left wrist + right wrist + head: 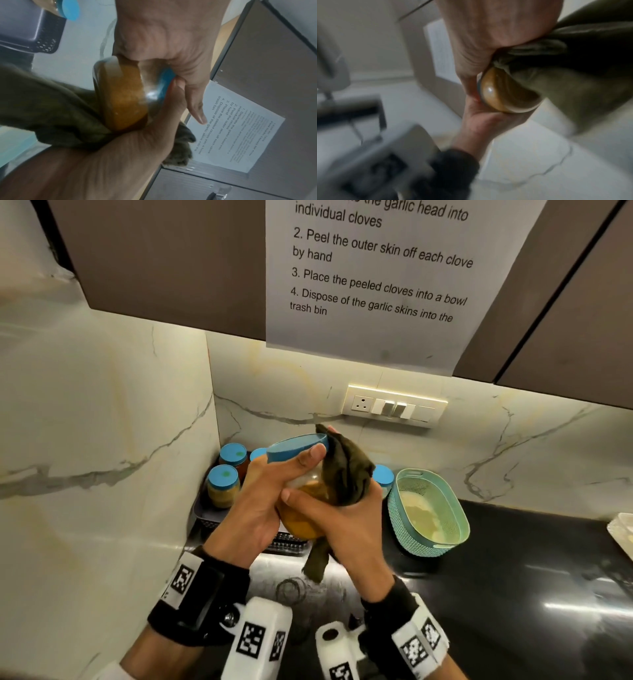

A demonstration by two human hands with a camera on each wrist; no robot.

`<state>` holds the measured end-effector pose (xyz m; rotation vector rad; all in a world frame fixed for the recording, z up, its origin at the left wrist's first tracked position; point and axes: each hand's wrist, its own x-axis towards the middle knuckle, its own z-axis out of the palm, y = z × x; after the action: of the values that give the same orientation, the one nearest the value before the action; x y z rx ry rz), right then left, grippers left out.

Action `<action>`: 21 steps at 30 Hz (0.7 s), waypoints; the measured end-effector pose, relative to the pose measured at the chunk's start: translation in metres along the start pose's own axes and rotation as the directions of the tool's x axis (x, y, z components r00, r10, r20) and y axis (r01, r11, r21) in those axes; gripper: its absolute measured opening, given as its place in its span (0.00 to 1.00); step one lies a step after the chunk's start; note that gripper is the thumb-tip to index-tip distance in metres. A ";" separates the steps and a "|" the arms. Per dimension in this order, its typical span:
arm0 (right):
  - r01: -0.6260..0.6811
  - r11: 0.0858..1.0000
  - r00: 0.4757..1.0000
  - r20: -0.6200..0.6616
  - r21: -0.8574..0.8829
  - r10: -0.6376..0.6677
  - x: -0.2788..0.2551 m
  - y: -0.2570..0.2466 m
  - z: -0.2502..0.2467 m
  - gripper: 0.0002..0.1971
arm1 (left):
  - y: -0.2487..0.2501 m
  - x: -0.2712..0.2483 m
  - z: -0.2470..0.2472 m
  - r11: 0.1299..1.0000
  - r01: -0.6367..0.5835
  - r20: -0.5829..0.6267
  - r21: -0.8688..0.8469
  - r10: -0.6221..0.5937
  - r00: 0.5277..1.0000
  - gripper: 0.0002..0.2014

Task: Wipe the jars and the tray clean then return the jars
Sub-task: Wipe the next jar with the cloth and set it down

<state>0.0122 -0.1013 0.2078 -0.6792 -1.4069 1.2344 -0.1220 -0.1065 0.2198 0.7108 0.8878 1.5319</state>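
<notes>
left grip (260, 498) curls round the jar (303, 520) while right grip (346, 518) presses the cloth (346, 470) at its 3 o'clock side, mid-wipe; next, likely turn the jar.

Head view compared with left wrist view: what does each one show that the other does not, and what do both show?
Only the head view shows the teal basket, the wall socket panel and the black countertop.

Only the left wrist view shows the jar's underside and the first line of the printed sheet.

Both show the left hand gripping the jar of orange contents by its blue lid, the right hand pressing the dark green cloth against it, and the dark tray.
</notes>
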 end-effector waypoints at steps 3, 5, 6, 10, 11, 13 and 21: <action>0.181 0.971 0.980 -0.060 -0.158 -0.192 -0.004 -0.003 0.005 0.36 | 0.000 0.000 0.001 0.998 0.030 0.026 -0.064 -0.029 0.999 0.42; 0.294 0.927 0.951 -0.025 -0.233 -0.307 -0.004 0.006 0.002 0.36 | -0.003 -0.001 0.003 0.995 0.034 0.001 -0.099 -0.034 0.999 0.39; 0.289 0.935 0.955 -0.007 -0.203 -0.297 -0.004 0.010 0.000 0.36 | -0.004 -0.001 0.005 0.995 0.030 -0.023 -0.095 -0.032 0.999 0.41; 0.001 1.000 0.999 0.040 0.021 -0.002 -0.006 0.000 -0.002 0.40 | -0.005 -0.004 0.010 0.999 0.038 -0.133 -0.022 -0.040 0.990 0.42; -0.048 0.999 0.998 0.038 0.009 0.047 -0.005 -0.002 -0.003 0.39 | -0.004 -0.005 0.009 0.999 0.049 -0.128 -0.002 -0.049 0.991 0.40; -0.102 0.995 0.994 0.049 0.011 0.101 0.000 -0.010 -0.010 0.34 | 0.000 -0.009 0.007 0.997 0.069 -0.072 0.016 -0.068 0.995 0.40; -0.369 0.899 0.920 0.232 0.235 0.317 0.012 -0.013 -0.023 0.23 | 0.004 -0.009 0.003 0.986 0.142 -0.030 -0.083 -0.145 0.989 0.39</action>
<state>0.0338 -0.0873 0.2210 -0.6473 -1.2632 1.7796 -0.1201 -0.1151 0.2253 0.5513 0.8802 1.4473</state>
